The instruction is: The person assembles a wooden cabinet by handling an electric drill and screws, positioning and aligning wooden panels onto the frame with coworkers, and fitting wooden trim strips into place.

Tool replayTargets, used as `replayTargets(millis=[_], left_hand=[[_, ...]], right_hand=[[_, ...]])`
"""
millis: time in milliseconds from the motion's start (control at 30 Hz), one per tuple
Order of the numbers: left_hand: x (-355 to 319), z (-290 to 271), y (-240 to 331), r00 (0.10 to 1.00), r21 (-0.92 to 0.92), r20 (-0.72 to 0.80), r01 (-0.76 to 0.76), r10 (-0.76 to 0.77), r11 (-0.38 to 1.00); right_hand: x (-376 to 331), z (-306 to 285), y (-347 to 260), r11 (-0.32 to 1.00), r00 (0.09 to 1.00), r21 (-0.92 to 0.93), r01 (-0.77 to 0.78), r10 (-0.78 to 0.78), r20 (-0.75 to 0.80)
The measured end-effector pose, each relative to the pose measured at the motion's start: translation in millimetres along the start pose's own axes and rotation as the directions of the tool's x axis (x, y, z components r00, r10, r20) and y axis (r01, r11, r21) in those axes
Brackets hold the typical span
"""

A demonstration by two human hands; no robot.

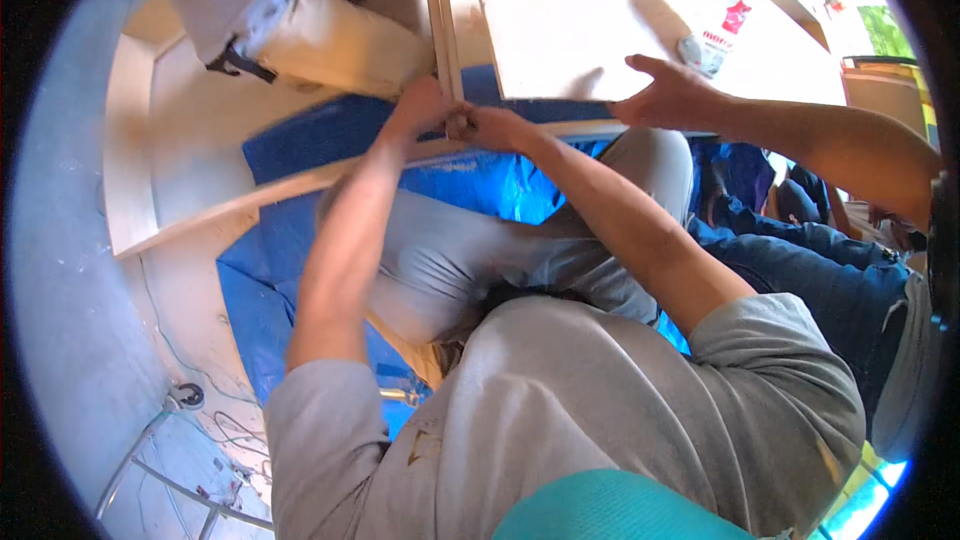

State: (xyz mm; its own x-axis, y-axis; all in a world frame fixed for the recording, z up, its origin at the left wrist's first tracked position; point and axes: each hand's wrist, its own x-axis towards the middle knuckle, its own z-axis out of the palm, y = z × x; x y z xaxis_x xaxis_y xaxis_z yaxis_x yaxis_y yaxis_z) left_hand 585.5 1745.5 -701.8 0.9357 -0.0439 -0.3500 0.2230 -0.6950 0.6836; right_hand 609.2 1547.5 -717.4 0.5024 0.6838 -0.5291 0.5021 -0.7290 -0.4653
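Observation:
My left hand (422,108) and my right hand (496,128) meet where a thin wooden divider (446,30) joins the front rail (340,172) of a shallow wooden frame. Both hands are closed, fingertips close together at the joint. Motion blurs the left hand most, and what lies between the fingers is too small to make out. To the right, another person's hand (665,95) rests with spread fingers at the near edge of a white board (570,30), which lies across the frame.
A white packet with red print (707,52) lies on the board. Blue sheeting (320,135) spreads under the frame and around my legs. Blurred pale shapes (340,45) fill the upper left. The other person's jeans (810,265) are close on my right. Cables (215,380) trail at lower left.

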Motion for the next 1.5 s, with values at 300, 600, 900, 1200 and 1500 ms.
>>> replayTargets(millis=[300,600,900,1200,1500], left_hand=[[-32.8,5.7,9.4,1.000,-0.034,0.010,0.004,-0.004,0.999],[-47.4,13.4,4.0,0.998,-0.201,0.056,0.029,-0.018,0.979],[-36.9,16.2,1.1,0.998,-0.123,0.009,0.068,-0.067,0.990],[-37.7,14.4,-0.8,0.999,-0.105,-0.022,-0.036,0.034,0.994],[-31.3,8.7,-7.9,0.999,-0.175,0.032,-0.002,0.008,0.985]], right_hand=[[-14.2,-26.3,-13.5,0.994,0.994,0.043,0.100,-0.098,-0.048],[-14.3,-13.4,-12.3,0.989,0.997,0.126,0.073,-0.076,0.022],[-37.8,-32.4,-37.2,0.993,0.988,0.024,-0.117,0.119,-0.098],[-40.3,-45.0,-44.4,0.995,0.995,0.011,-0.099,0.099,-0.030],[-16.6,-26.7,-17.3,0.997,0.998,0.046,-0.065,0.064,0.007]])
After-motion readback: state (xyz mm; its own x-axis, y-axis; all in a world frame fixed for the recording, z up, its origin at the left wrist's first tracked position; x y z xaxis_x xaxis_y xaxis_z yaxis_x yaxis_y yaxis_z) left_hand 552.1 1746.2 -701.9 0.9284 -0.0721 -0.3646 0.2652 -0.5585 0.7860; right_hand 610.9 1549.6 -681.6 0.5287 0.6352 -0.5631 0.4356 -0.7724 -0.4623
